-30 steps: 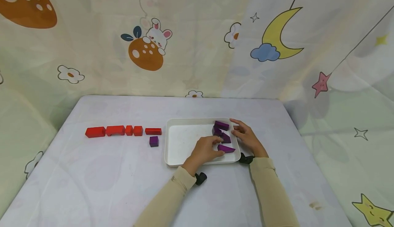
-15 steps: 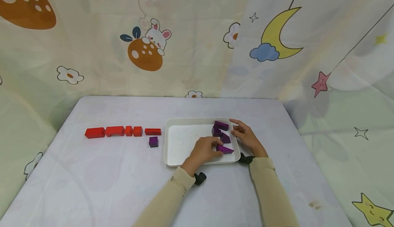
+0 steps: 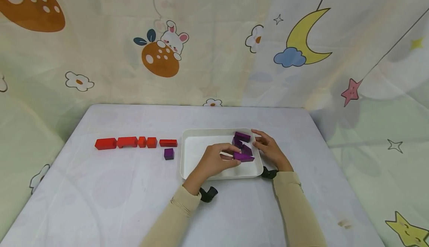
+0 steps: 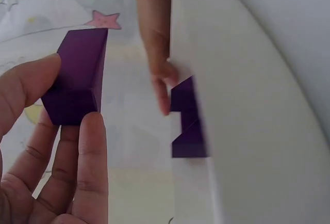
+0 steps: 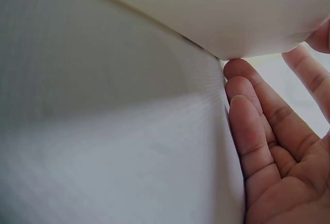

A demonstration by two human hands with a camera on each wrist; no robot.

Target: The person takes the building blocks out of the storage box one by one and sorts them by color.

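Note:
A purple wedge-shaped block (image 3: 244, 158) is pinched between the thumb and fingers of my left hand (image 3: 212, 160), over the right half of a white tray (image 3: 195, 156). In the left wrist view the wedge block (image 4: 77, 74) is held clear of the tray, its narrow end pointing away. Behind it in the tray lie more purple blocks: a bar (image 3: 242, 137), a dark block (image 3: 236, 142) and a sloped block (image 3: 247, 150), partly covered. My right hand (image 3: 270, 151) touches the tray's right side near its back corner, fingers loosely extended; the right wrist view shows fingertips against the tray's outer wall.
Left of the tray, several red blocks (image 3: 126, 141) stand in a row across the white table (image 3: 117, 202). A purple cube (image 3: 169, 154) sits just in front of the row's right end. A printed curtain (image 3: 214, 46) hangs behind the table.
The purple wedge has been lifted from the tray floor by my left hand, which has moved slightly left and back. My right hand stays at the tray's side.

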